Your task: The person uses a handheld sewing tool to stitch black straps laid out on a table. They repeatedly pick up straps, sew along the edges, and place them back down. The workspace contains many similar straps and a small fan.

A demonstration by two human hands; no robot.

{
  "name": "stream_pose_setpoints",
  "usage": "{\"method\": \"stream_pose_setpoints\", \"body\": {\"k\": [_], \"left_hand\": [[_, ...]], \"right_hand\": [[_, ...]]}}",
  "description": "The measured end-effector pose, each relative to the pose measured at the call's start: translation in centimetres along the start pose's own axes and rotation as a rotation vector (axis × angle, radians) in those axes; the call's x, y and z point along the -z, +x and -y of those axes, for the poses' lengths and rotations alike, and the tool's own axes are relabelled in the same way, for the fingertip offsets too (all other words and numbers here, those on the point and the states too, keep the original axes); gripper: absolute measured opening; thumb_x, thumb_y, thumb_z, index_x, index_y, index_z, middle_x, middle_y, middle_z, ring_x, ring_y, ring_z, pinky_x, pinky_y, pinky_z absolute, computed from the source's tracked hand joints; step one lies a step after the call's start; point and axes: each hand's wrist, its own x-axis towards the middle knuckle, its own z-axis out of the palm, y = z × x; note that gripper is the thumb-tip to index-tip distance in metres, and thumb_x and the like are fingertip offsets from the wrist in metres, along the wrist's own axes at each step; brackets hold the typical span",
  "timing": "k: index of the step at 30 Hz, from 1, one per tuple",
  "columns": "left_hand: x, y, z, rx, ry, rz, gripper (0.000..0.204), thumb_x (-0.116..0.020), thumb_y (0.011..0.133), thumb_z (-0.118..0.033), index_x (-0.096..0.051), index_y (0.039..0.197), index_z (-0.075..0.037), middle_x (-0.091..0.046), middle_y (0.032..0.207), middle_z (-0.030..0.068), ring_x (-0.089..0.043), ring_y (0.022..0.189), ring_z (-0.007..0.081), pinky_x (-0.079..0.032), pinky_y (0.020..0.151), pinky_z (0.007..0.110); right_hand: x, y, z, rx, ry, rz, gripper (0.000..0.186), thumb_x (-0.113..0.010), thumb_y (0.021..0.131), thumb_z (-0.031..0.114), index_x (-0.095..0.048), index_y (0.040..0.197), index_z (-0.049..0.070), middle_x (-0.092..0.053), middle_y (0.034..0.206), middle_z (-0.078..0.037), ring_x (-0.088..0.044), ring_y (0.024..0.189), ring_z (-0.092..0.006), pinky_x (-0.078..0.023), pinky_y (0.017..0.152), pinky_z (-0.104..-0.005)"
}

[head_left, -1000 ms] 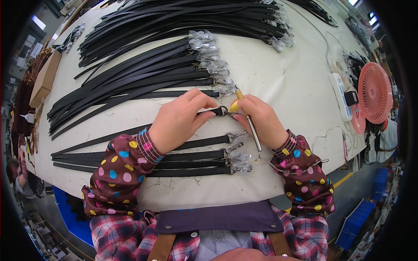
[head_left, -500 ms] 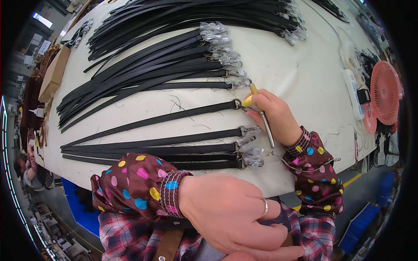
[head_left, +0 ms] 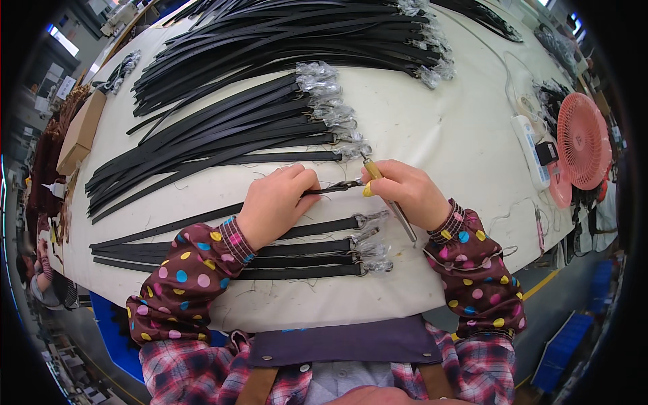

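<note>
A black strap [head_left: 202, 221] slants across the table, and my left hand [head_left: 273, 202] pinches it near its right end. Beyond those fingers the strap's end is twisted up, with a metal clasp reaching my right hand [head_left: 410, 194]. My right hand is closed around a slim pen-shaped tool [head_left: 402, 221] with a brass-coloured upper part and a steel lower part. Its fingertips, one with a yellow covering, are at the clasp; whether they grip it I cannot tell. Several straps with plastic-wrapped clasps [head_left: 371, 256] lie nearer me. Another group of black straps [head_left: 223, 128] lies beyond my hands.
A larger pile of black straps [head_left: 290, 44] covers the table's far side. At right are a pink fan [head_left: 582, 142], a white power strip [head_left: 530, 152] and loose cable. A cardboard box [head_left: 81, 131] stands at left, with another person [head_left: 46, 283] beyond the table edge.
My left hand has moved from in front of my body up onto the strap and grips it. The strap's end is now lifted and twisted between both hands. The right hand keeps the tool.
</note>
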Motion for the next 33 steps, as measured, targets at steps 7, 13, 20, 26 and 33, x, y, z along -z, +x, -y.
{"method": "stream_pose_setpoints", "body": {"k": [7,13,20,26,33], "left_hand": [[-1.4,-2.6,-2.1,-0.091,0.001,-0.094,0.015,-0.067,0.088,-0.016,-0.063,0.100,-0.011,-0.058,0.091,0.0038,-0.063,0.070,0.0227,-0.052,0.057,0.035],[-1.3,-0.3,-1.6,-0.058,-0.154,-0.008,0.022,-0.072,0.083,-0.014,-0.060,0.100,-0.008,-0.059,0.089,0.0066,-0.062,0.067,0.0244,-0.051,0.057,0.035],[-1.5,0.6,-2.1,0.072,-0.425,0.030,0.022,-0.072,0.080,-0.005,-0.058,0.097,-0.006,-0.060,0.085,0.0062,-0.060,0.064,0.0184,-0.050,0.057,0.029],[-2.3,0.6,-1.1,-0.012,-0.447,-0.003,0.012,-0.070,0.083,-0.006,-0.061,0.091,-0.005,-0.060,0.086,0.0077,-0.061,0.067,0.0206,-0.050,0.060,0.030],[-1.2,0.8,-1.5,0.053,-0.469,0.051,0.011,-0.065,0.087,-0.011,-0.057,0.093,-0.005,-0.063,0.084,0.0121,-0.063,0.075,0.0310,-0.050,0.066,0.038]], "right_hand": [[-0.4,-1.0,-0.5,-0.036,-0.032,0.071,0.018,-0.066,0.078,0.004,-0.058,0.093,0.008,-0.061,0.096,-0.009,-0.060,0.090,-0.0294,-0.049,0.077,-0.0371],[-1.1,-0.8,0.6,-0.150,0.035,-0.097,0.020,-0.072,0.079,0.007,-0.061,0.096,0.005,-0.062,0.087,-0.009,-0.060,0.085,-0.0289,-0.047,0.075,-0.0365],[-1.2,-0.5,1.8,-0.329,0.398,-0.140,0.020,-0.069,0.090,0.018,-0.064,0.096,0.000,-0.060,0.080,-0.008,-0.055,0.075,-0.0226,-0.045,0.070,-0.0334],[-2.9,-0.6,2.4,-0.584,0.641,-0.144,0.017,-0.066,0.089,0.011,-0.053,0.095,0.000,-0.059,0.083,-0.006,-0.057,0.074,-0.0121,-0.046,0.066,-0.0267],[-3.2,-0.9,1.8,-0.504,0.419,-0.103,0.015,-0.062,0.089,0.003,-0.049,0.095,0.001,-0.059,0.086,-0.005,-0.064,0.083,-0.0106,-0.049,0.070,-0.0239]]}}
